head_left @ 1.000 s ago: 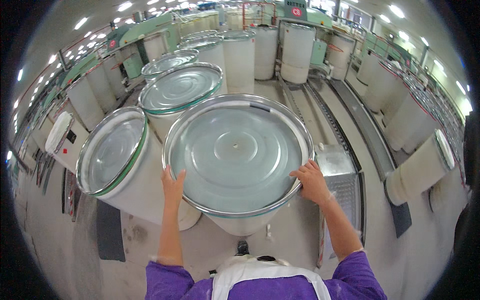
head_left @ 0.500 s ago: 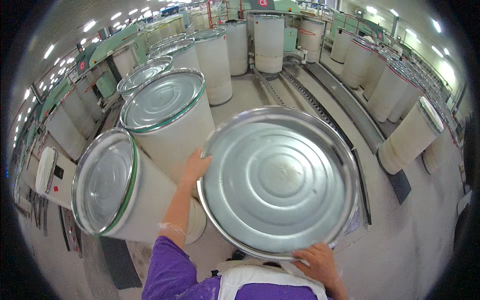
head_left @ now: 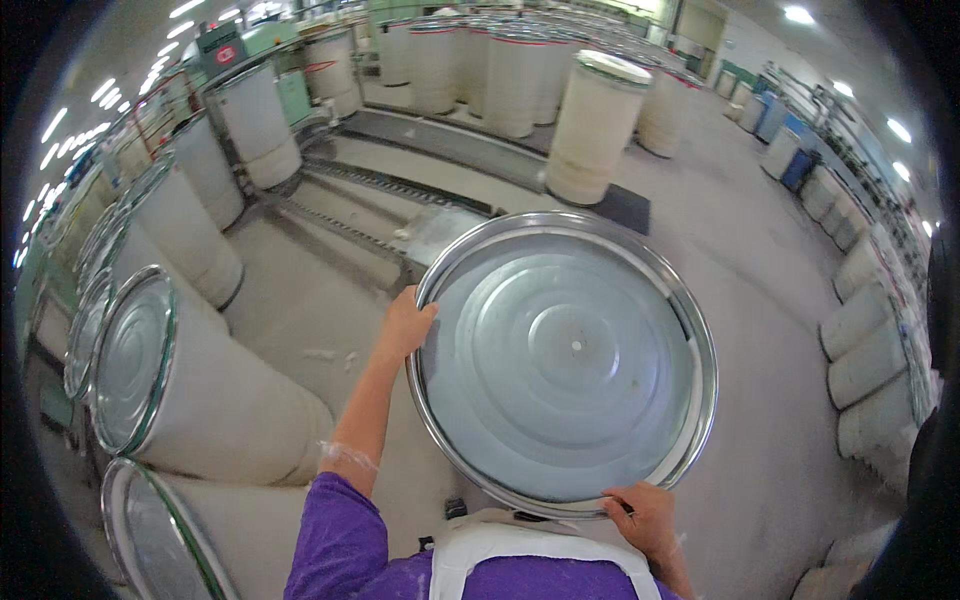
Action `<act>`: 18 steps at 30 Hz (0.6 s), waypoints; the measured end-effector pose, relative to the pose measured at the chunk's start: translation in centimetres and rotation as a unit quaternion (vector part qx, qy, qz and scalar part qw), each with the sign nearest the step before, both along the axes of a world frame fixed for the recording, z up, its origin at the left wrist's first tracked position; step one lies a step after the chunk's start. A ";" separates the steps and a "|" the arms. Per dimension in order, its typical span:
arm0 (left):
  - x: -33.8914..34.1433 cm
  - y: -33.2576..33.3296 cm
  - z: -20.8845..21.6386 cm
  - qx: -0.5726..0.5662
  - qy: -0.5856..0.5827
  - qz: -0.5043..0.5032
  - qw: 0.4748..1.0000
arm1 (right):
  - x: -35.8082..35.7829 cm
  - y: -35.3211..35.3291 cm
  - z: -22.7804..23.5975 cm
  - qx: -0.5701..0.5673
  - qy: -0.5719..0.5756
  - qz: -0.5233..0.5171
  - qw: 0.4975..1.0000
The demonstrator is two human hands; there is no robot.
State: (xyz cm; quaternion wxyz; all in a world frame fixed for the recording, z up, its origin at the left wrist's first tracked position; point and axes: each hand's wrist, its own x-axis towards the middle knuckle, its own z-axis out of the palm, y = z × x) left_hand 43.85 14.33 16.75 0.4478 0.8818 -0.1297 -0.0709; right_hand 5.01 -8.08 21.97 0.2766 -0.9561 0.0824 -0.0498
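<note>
A large round can (head_left: 570,350), of the sliver can kind, fills the middle in front of me. Its silver rim encircles a ringed metal plate with a small hole at the centre. My left hand (head_left: 408,322) is closed over the rim on the left side, thumb on the inner edge. At the near right, my right hand (head_left: 642,518) grips the same rim with bent fingers. The can's body is hidden beneath its top.
Tall pale cans with green-banded rims (head_left: 135,360) line my left side. Floor rails (head_left: 390,180) cross ahead. A cream-filled can (head_left: 597,125) stands beyond, near a dark floor mat (head_left: 622,208). Along the right are more cans (head_left: 868,325). Grey floor (head_left: 760,330) lies between.
My view has swung to the right, so the green-banded cans have slid to the left edge. Both hands keep their hold on the can's rim, and it has come along with me.
</note>
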 end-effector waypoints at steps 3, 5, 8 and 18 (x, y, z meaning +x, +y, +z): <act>-3.4 -7.7 -1.0 -0.039 -0.060 -0.046 0.996 | -4.9 -5.4 -0.9 -0.077 -0.016 -0.210 0.975; -5.7 -12.7 -1.7 -0.094 -0.056 -0.080 0.991 | -8.7 -9.9 -2.2 -0.241 -0.124 -0.318 0.908; -9.9 -19.3 -2.7 -0.088 -0.110 -0.119 0.983 | -14.9 -16.6 -5.2 -0.206 -0.016 -0.537 0.818; -9.1 -38.0 -1.8 -0.014 -0.017 -0.406 0.914 | -27.2 -25.1 -11.0 0.243 -0.175 -0.696 0.653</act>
